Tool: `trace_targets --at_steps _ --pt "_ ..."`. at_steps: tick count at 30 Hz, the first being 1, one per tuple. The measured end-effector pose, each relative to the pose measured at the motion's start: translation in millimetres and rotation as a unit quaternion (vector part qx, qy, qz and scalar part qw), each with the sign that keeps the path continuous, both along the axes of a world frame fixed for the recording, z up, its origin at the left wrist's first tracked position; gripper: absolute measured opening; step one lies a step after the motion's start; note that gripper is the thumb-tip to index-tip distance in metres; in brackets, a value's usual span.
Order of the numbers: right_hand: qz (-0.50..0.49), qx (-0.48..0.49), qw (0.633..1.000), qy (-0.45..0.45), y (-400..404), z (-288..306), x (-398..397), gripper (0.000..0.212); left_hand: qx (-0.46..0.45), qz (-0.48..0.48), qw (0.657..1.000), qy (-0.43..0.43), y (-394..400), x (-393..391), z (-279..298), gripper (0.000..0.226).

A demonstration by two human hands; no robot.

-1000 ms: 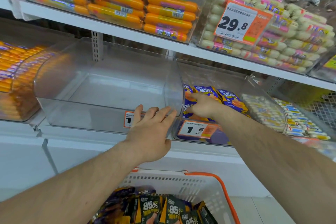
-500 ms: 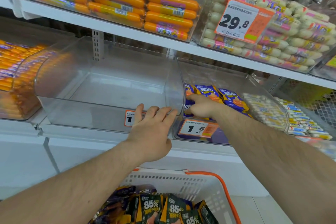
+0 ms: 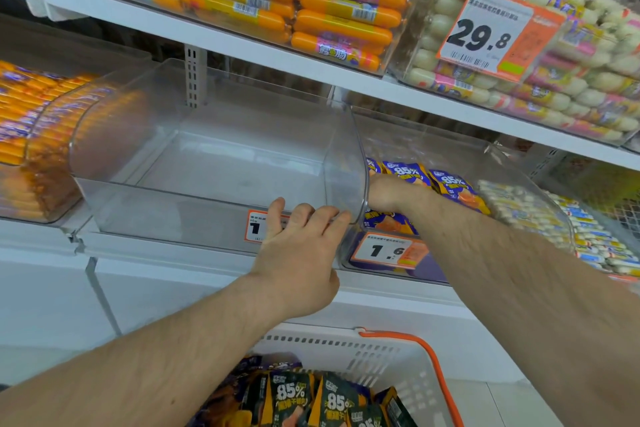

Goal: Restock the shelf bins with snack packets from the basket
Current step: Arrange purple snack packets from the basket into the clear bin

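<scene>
Meanwhile, my left hand [image 3: 298, 253] rested against the front of the clear empty bin [image 3: 214, 163] on the middle shelf, its fingers [image 3: 304, 215] straight and laid over the front lip near the bin's right corner, covering part of the price tag [image 3: 256, 227] there; that grip was spread and held nothing. My right hand [image 3: 388, 192] reached into the neighbouring bin [image 3: 512, 177] just to the right, down among the blue snack packets [image 3: 450, 184] marked 85%. The curved side wall of the empty bin hid most of that hand, so I could not tell whether its grip was pinching a packet or lay loose on the pile. A tag reading 1.6 [image 3: 386, 250] hung on the front of that bin, below my right forearm.

Below my arms stood the white basket [image 3: 346, 350] with its orange handle [image 3: 440, 374], holding dark packets [image 3: 311, 399] also marked 85%, upright and crowded together. To the left of the empty bin sat a bin of orange sticks [image 3: 24, 107]. On the shelf above lay orange sausages [image 3: 332, 10] in a clear bin, and beside them on the right pale sausages [image 3: 571, 87] behind a tag reading 29.8 [image 3: 491, 31].
</scene>
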State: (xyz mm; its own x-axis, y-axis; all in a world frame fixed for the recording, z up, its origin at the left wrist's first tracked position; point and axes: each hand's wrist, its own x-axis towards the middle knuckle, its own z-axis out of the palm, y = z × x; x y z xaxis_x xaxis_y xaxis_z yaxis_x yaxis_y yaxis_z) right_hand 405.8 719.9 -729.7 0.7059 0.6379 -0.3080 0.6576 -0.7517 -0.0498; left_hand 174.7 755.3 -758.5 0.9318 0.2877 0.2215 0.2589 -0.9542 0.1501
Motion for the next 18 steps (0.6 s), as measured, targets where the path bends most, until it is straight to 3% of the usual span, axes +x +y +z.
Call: trace_targets --at_steps 18 --pt "-0.024 0.051 0.998 0.037 -8 -6 -10 0.037 0.012 0.005 1.0 0.004 -1 0 0 0.08"
